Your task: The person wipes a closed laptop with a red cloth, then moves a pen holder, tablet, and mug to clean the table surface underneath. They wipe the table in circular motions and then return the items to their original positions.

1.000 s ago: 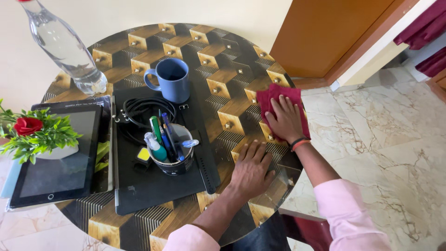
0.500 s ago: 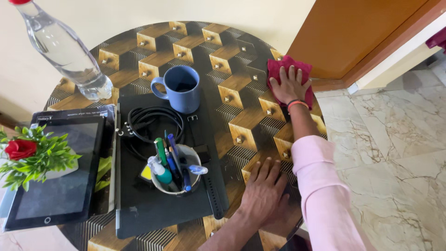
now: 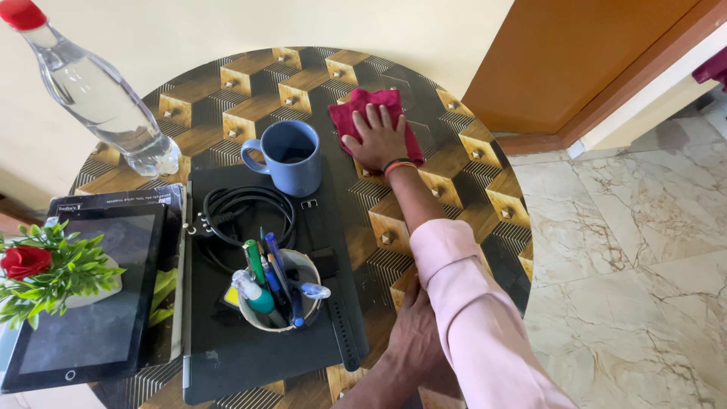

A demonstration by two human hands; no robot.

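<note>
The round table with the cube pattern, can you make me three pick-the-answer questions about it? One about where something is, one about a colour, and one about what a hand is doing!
1. Where is the dark red cloth?
A. Under the right hand, right of the blue ceramic mug
B. Inside the mug
C. On the marble floor

2. What colour is the cap of the clear plastic water bottle?
A. Green
B. Red
C. White

3. What is the left hand doing?
A. Lifting the cup of pens
B. Holding the tablet
C. Lying flat on the round patterned table

Answers:
1. A: the right hand presses flat on the cloth beside the blue ceramic mug.
2. B: the cap at the bottle's top is red.
3. C: it rests palm down near the table's front edge, partly hidden by the pink sleeve.
</note>
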